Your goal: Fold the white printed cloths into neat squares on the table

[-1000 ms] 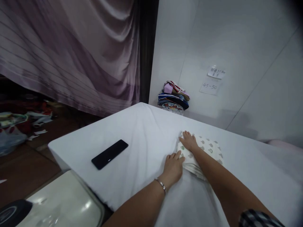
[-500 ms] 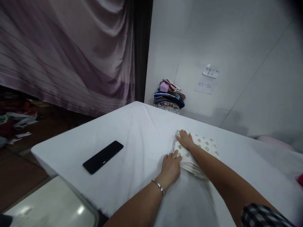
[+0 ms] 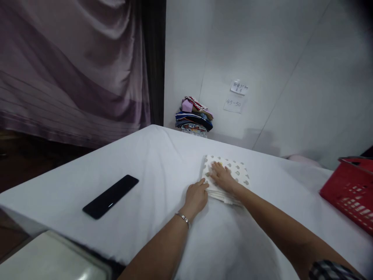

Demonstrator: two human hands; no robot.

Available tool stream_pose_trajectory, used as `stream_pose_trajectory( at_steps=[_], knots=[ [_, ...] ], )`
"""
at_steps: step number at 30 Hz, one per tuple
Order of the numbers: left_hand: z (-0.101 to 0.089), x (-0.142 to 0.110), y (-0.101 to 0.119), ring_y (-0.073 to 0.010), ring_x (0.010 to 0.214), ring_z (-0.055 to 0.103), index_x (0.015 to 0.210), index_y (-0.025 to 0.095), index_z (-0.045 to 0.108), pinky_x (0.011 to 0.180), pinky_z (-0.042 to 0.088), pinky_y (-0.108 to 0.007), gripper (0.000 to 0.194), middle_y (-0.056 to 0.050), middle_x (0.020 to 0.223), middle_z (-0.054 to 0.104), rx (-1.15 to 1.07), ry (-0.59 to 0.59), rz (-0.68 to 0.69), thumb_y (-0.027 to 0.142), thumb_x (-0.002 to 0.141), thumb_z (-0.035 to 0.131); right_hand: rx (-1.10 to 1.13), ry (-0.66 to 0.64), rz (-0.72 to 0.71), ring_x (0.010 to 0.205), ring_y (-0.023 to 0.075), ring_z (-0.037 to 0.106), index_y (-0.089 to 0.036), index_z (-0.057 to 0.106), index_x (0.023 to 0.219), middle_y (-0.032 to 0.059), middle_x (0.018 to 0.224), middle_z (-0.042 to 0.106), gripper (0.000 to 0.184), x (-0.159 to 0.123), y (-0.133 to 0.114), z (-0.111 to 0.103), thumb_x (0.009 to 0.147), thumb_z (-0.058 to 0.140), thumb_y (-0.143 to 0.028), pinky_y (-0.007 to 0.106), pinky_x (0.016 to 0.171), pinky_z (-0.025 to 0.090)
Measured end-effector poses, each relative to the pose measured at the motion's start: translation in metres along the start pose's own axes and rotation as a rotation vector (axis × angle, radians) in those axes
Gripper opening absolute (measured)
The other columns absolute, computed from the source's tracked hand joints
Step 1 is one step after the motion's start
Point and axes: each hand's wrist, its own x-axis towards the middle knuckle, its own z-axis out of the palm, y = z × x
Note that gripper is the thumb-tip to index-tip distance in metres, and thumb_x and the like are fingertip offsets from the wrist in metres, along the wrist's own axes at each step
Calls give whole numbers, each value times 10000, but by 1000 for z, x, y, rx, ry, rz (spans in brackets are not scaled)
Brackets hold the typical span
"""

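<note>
A folded white cloth (image 3: pixel 237 171) with small grey and green prints lies on the white-covered table (image 3: pixel 163 167), its layers showing along the near edge. My right hand (image 3: pixel 223 177) rests flat on top of it, fingers spread. At the cloth's near left corner is my left hand (image 3: pixel 196 197), its fingertips touching the edge and its thumb along the side. A silver bracelet circles my left wrist. Neither hand is wrapped round the cloth.
A black phone (image 3: pixel 111 196) lies on the table's left part. A red plastic basket (image 3: pixel 351 190) stands at the right. Folded clothes (image 3: pixel 194 116) are stacked beyond the far edge, by a wall with paper notes (image 3: pixel 233 104). A curtain (image 3: pixel 72 70) hangs at left.
The view has turned right, bringing the red basket into sight. My right hand has shifted from the cloth's far left edge towards its middle. My left hand stays at the near corner.
</note>
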Motion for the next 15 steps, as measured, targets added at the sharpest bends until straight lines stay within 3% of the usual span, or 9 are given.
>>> stream_pose_trajectory(
  at_steps=[3, 5, 7, 10, 15],
  knots=[
    [1, -1, 0, -176, 1177, 508, 1115, 235, 627, 1016, 343, -330, 390, -27, 1367, 482, -11, -7, -26, 111, 806, 422, -122, 105, 116, 1404, 253, 72, -161, 249, 1442, 118, 1524, 171, 632, -14, 34, -2, 924, 218, -523, 508, 1087, 107],
    [3, 0, 1, -174, 1182, 502, 1121, 245, 625, 1020, 337, -334, 392, -17, 1380, 468, -14, -23, -45, 115, 810, 425, -123, 50, 263, 1396, 272, 115, -161, 275, 1431, 129, 1512, 209, 653, -20, 55, 4, 912, 202, -551, 535, 1066, 151],
    [4, 1, 3, -181, 1180, 504, 1113, 246, 630, 1018, 337, -344, 385, -17, 1384, 463, -14, -35, -53, 121, 810, 430, -102, -3, 317, 1393, 272, 132, -166, 288, 1427, 123, 1512, 213, 669, -21, 68, 11, 902, 199, -570, 537, 1061, 166],
    [5, 0, 3, -185, 1188, 498, 1112, 239, 632, 1017, 339, -352, 383, -28, 1383, 464, -24, -31, -50, 126, 812, 425, -74, 4, 305, 1383, 281, 172, -174, 343, 1404, 118, 1498, 254, 663, -16, 77, 17, 890, 237, -579, 540, 1054, 185],
    [3, -3, -5, -175, 1235, 454, 1194, 256, 587, 1046, 320, -343, 457, -14, 1386, 459, -114, -21, 7, 123, 780, 445, -91, 305, 169, 1185, 290, 492, -173, 552, 1249, 165, 1253, 563, 538, -20, 101, 10, 903, 290, -491, 472, 944, 384]
  ],
)
